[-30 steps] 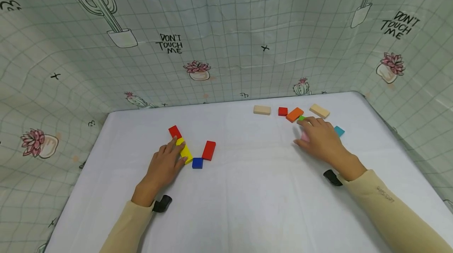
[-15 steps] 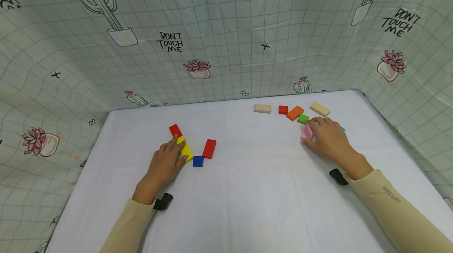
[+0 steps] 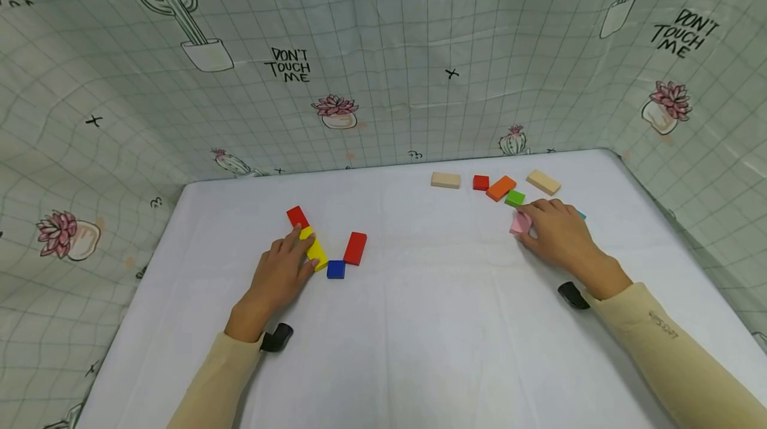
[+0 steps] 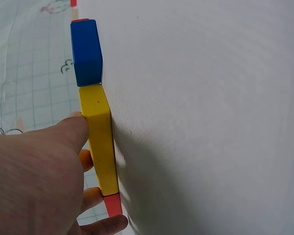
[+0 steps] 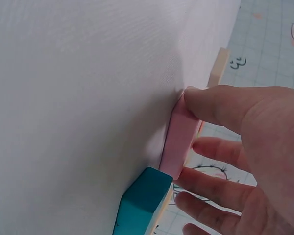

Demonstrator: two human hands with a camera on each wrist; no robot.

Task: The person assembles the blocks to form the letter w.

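Observation:
On the white table, at the left in the head view, my left hand [image 3: 278, 279] rests on a yellow block [image 3: 314, 249]. Its thumb and fingers are spread along the block's upper side. A red block [image 3: 297, 216] meets the far end of the yellow block, and a blue block [image 4: 87, 51] stands at the near end. Beside the blue one lies a second red block [image 3: 355, 248]. Over at the right, my right hand [image 3: 557, 236] pinches a pink block [image 5: 179, 137] between thumb and fingers. A teal block [image 5: 142, 200] adjoins the pink one, mostly hidden in the head view.
Beyond my right hand lie a green block [image 3: 514, 198], an orange block [image 3: 501, 188], a small red block [image 3: 481, 182] and two pale wooden blocks, one left [image 3: 445, 180] and one right [image 3: 543, 182]. A patterned curtain [image 3: 389, 82] hangs behind the table's far edge.
My right hand has shifted slightly right and nearer to me, uncovering the green block and more of the pink block. The left hand stays on the yellow block.

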